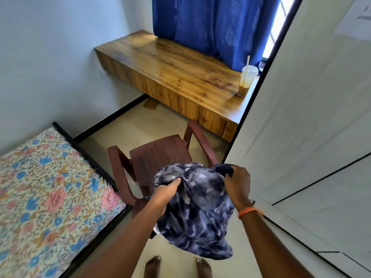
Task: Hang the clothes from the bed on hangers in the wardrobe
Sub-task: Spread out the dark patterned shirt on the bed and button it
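At the near left lies the bed [46,189], its mattress covered by a floral sheet in blue, pink and tan, edged by a dark frame. Just right of it, on the pale floor, stands a maroon plastic chair [158,155] with its arms pointing toward the far wall.

In front of the chair, near the centre, the person holds up a dark blue garment [196,213] mottled with pale patches — it hangs bunched between both hands, clear of the bed and the floor, its lower folds drooping above the person's bare feet [176,266]. The left hand [166,189] grips the garment's left upper edge, fingers curled into the cloth with the thumb on top. The right hand [237,183] clutches the right upper edge, fingers wrapped round a dark fold; an orange band [249,212] circles that wrist.

Farther back, a wooden desk [170,73] runs along the far wall under a blue curtain [210,27]. On the desk's right end stands a clear plastic cup [247,81] with a straw and a little brown drink in the bottom.

The right side is filled by the white wardrobe [311,117] — a tall door panel with dark edging, and a sheet of paper [359,19] stuck at its far top corner.
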The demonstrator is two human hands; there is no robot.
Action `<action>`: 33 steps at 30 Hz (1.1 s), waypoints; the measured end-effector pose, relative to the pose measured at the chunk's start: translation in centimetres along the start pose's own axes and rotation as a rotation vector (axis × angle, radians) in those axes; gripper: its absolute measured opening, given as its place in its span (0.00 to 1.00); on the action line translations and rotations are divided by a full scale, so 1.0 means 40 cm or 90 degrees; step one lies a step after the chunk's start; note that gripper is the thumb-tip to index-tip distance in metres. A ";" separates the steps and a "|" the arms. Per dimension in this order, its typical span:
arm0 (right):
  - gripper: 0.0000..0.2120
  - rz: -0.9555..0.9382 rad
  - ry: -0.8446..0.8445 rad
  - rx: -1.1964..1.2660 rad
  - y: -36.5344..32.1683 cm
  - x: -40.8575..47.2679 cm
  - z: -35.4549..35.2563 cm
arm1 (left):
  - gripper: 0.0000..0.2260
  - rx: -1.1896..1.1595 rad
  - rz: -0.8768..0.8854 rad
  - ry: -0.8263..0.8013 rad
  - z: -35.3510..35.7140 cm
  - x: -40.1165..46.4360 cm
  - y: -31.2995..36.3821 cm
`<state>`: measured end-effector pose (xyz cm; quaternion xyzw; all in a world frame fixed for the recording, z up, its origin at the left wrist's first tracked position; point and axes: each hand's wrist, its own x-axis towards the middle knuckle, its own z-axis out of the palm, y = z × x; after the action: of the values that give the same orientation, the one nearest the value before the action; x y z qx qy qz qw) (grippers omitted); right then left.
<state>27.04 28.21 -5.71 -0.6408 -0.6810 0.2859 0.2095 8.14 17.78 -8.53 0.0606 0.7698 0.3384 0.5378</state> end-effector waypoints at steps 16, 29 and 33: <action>0.43 0.078 -0.281 0.088 0.003 -0.057 0.046 | 0.48 -0.103 -0.038 0.088 0.073 -0.034 0.028; 0.43 0.099 -0.279 0.182 0.035 -0.061 0.039 | 0.48 -0.229 0.035 0.163 0.113 -0.131 -0.106; 0.33 0.075 -0.292 0.177 0.051 -0.047 0.011 | 0.41 -0.258 0.050 0.163 0.120 -0.141 -0.100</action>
<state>28.45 26.33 -7.22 -0.5629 -0.6263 0.5260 0.1190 15.74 14.32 -7.36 -0.0622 0.7451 0.5116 0.4234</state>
